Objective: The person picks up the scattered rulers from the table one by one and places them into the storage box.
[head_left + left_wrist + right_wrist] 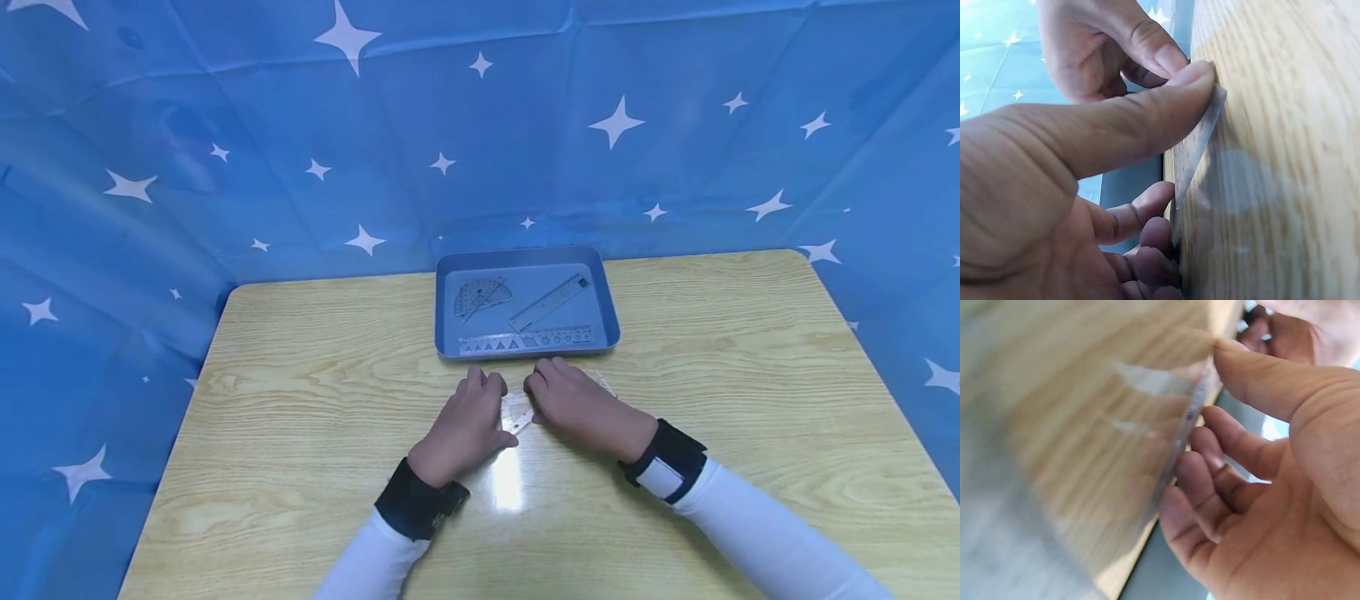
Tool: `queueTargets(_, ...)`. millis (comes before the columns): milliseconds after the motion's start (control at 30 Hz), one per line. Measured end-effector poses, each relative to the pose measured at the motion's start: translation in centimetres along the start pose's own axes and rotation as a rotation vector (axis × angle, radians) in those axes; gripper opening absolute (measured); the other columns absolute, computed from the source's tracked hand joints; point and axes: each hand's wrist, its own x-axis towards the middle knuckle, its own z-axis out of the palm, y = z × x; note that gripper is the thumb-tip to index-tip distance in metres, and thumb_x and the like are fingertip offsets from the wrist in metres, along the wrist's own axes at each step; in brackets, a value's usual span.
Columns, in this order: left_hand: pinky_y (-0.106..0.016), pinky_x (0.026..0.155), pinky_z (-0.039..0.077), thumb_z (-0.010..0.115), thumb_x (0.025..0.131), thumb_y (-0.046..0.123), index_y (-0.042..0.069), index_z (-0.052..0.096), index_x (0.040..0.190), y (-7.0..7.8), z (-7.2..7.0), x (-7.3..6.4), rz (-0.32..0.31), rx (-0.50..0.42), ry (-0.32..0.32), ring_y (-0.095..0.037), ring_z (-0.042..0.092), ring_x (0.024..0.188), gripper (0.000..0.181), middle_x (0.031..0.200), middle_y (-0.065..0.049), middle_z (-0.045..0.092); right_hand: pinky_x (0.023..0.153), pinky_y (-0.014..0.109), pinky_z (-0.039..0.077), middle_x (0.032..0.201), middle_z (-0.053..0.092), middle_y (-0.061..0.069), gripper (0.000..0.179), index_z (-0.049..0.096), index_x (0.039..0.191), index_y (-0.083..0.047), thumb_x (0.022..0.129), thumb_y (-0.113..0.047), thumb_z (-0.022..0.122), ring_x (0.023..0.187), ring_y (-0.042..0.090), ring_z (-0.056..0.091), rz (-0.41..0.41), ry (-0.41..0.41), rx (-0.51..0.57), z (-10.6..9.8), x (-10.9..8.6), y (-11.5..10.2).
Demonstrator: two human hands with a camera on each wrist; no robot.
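Between the two hands, a clear plastic set square (517, 410) lies low over the table in front of the tray. My left hand (467, 423) grips its left side, thumb near one corner and fingers along the far side, as the left wrist view shows on the set square (1200, 147). From the right, my right hand (583, 407) holds a clear, marked plastic edge (1190, 419) between thumb and fingers. A clear marked end (604, 383) shows beyond the right hand; whether it belongs to the same piece is hidden by that hand.
A blue tray (527, 356) stands at the table's back edge. Inside lie a clear protractor (472, 297) with another clear piece overlapping it, a slanted ruler (550, 302) and a ruler with cut-out shapes (525, 340). Blue star-patterned cloth (525, 125) hangs behind the wooden table (315, 375).
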Motion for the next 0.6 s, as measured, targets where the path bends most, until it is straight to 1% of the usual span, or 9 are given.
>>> queueTargets(100,-0.033,0.073,0.044,0.096,0.073,0.025,0.006,0.055,0.114,-0.3,0.2,0.2,-0.006,-0.032,0.001,-0.022,0.046,0.087,0.061,0.102,-0.008,0.046,0.077,0.036,0.046,0.096,0.054,0.008,0.03,0.063,0.108,0.0,0.09,-0.019,0.077,0.086,0.024,0.049,0.036,-0.028,0.054,0.1,0.1,0.1)
queueTargets(233,-0.034,0.077,0.045,0.097,0.071,0.024,0.006,0.055,0.112,-0.5,0.1,0.5,-0.02,-0.071,0.0,-0.022,0.046,0.09,0.061,0.102,-0.007,0.047,0.078,0.035,0.045,0.098,0.054,0.006,0.033,0.063,0.11,-0.003,0.089,-0.021,0.08,0.088,0.022,0.047,0.103,-0.084,0.117,-0.1,0.1,0.1)
queueTargets(367,-0.034,0.081,0.045,0.097,0.069,0.024,0.006,0.056,0.112,-0.4,-0.1,0.6,-0.033,-0.086,-0.011,-0.021,0.047,0.092,0.062,0.102,-0.007,0.048,0.078,0.035,0.044,0.099,0.054,0.006,0.036,0.063,0.11,-0.004,0.088,-0.024,0.083,0.088,0.022,0.046,0.153,-0.114,0.153,-0.5,0.2,0.0)
queueTargets(600,-0.034,0.081,0.045,0.096,0.07,0.023,0.006,0.056,0.113,-0.1,-0.7,0.4,-0.059,-0.102,-0.038,-0.022,0.047,0.094,0.061,0.102,-0.008,0.048,0.077,0.035,0.042,0.097,0.051,0.004,0.036,0.063,0.108,-0.005,0.085,-0.021,0.085,0.088,0.021,0.044,0.209,-0.159,0.225,-1.2,0.6,-0.2)
